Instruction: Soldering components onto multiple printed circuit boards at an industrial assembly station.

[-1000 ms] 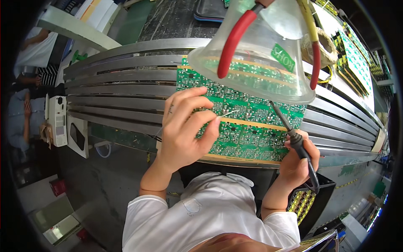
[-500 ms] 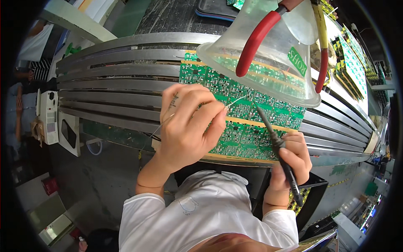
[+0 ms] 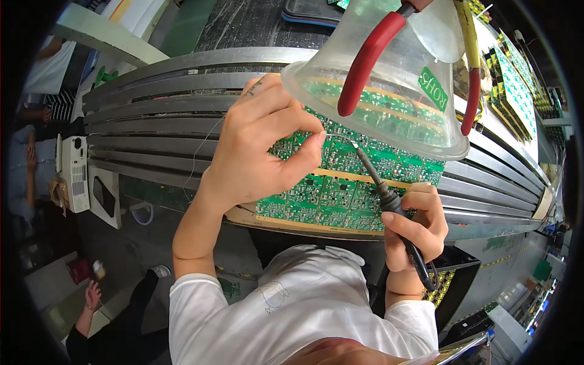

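My left hand point(image 3: 261, 143) is above the left part of a green circuit board panel point(image 3: 304, 204), thumb and forefinger pinching thin solder wire point(image 3: 339, 136). The wire sticks out to the right from the fingertips; its tail trails behind the hand toward the bench edge. In my right hand point(image 3: 421, 225) is a black soldering iron point(image 3: 389, 198), held like a pen. Its tip points up and left, at the wire's end, close over the small parts of the panel. Whether tip and board touch, I cannot tell. My left hand covers the panel's upper left part.
A clear plastic hood point(image 3: 371, 115) overhangs the panel's far side, with red-gripped tool handles point(image 3: 372, 64) at it. Metal rails point(image 3: 158, 125) run under the panel. Stacked boards point(image 3: 511, 88) stand at right. A black tray point(image 3: 307, 12) lies beyond. Another person's hand point(image 3: 92, 295) shows lower left.
My left hand has moved away from me, over the board's left part. The iron's tip has shifted left to the wire's end. A person has come into view at lower left.
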A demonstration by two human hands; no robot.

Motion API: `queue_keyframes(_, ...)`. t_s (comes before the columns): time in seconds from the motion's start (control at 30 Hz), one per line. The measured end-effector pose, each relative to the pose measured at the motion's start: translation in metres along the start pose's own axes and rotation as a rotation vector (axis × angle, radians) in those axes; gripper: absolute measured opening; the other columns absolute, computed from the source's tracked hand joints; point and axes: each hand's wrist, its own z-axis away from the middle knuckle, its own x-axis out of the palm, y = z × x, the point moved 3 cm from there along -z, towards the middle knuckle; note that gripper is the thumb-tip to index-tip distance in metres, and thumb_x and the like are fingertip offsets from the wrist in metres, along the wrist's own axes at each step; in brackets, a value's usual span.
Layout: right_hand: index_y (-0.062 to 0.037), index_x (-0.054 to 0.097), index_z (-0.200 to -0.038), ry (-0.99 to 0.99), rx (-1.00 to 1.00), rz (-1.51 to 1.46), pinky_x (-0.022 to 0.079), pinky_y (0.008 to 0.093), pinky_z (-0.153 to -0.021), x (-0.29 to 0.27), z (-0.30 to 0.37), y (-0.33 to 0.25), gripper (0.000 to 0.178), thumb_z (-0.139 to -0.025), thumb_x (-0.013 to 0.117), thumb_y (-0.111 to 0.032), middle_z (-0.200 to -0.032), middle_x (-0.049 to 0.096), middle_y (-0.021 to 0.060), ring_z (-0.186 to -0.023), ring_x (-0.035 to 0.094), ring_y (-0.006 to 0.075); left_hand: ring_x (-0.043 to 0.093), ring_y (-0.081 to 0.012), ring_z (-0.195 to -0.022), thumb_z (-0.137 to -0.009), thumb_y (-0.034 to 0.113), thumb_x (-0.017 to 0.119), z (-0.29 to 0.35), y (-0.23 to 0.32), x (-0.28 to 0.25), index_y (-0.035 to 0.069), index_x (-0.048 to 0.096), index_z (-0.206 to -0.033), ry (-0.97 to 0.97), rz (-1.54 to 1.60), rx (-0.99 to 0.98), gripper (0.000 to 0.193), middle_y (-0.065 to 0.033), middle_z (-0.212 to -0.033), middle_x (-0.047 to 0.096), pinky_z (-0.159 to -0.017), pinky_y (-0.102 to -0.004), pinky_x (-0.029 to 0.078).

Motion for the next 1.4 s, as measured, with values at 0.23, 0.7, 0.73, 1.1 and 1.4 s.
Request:
queue_keyframes(0.23,-0.0131,0.079,-0.086,-0.008,0.017,-0.007,0.046,0.037,-0.068,0.002,-0.002,0.001,0.028,-0.062,0.069,-0.003,-0.086,0.058,0.0075,-0.076,0.051,0.0229,0.048,-0.0196,-0.072,-0.066,-0.004,0.071,-0.001,-0.004,0.003,0.009,0.066,-0.077,0.01,0.056,-0.037,0.017,0.0,-0.083,0.062,-0.077,-0.0313,0.043)
queue_keyframes(0.7,-0.0137,0.079,-0.086,-0.02,0.052,0.003,0.047,0.0381,-0.07,0.001,-0.002,-0.001,0.03,-0.061,0.07,-0.001,-0.087,0.059,0.0071,-0.078,0.052,0.0235,0.048,-0.0205,-0.074,-0.06,-0.002,0.066,-0.001,-0.008,0.002,0.003,0.069,-0.082,-0.053,-0.004,0.013,0.023,-0.0048,-0.09,0.065,-0.076,-0.0324,0.043)
queue_keyframes(0.73,-0.0138,0.079,-0.086,-0.023,0.056,0.005,0.047,0.0381,-0.07,0.001,-0.002,-0.001,0.03,-0.061,0.07,-0.001,-0.087,0.059,0.007,-0.078,0.052,0.0235,0.049,-0.0208,-0.075,-0.06,-0.002,0.067,-0.001,-0.008,0.003,0.003,0.069,-0.082,-0.043,-0.022,0.028,0.023,-0.0047,-0.09,0.065,-0.078,-0.033,0.043)
queue_keyframes(1.1,-0.0095,0.075,-0.082,-0.008,0.012,0.04,0.043,0.0405,-0.072,0.005,0.002,0.001,0.019,-0.064,0.068,-0.01,-0.085,0.055,0.0089,-0.078,0.048,0.0243,0.049,-0.0235,-0.081,-0.069,0.003,0.074,-0.001,-0.002,0.009,0.012,0.067,-0.08,-0.062,-0.113,0.033,0.015,-0.0005,-0.092,0.062,-0.084,-0.0379,0.04)
queue_keyframes(1.4,-0.0091,0.075,-0.081,-0.019,-0.005,0.045,0.045,0.0411,-0.073,0.005,0.002,0.0,0.019,-0.063,0.068,-0.011,-0.085,0.055,0.0091,-0.078,0.049,0.0246,0.05,-0.0239,-0.081,-0.07,0.004,0.074,0.002,0.001,0.012,0.012,0.068,-0.082,-0.072,-0.154,0.015,0.016,-0.0008,-0.092,0.061,-0.084,-0.039,0.04)
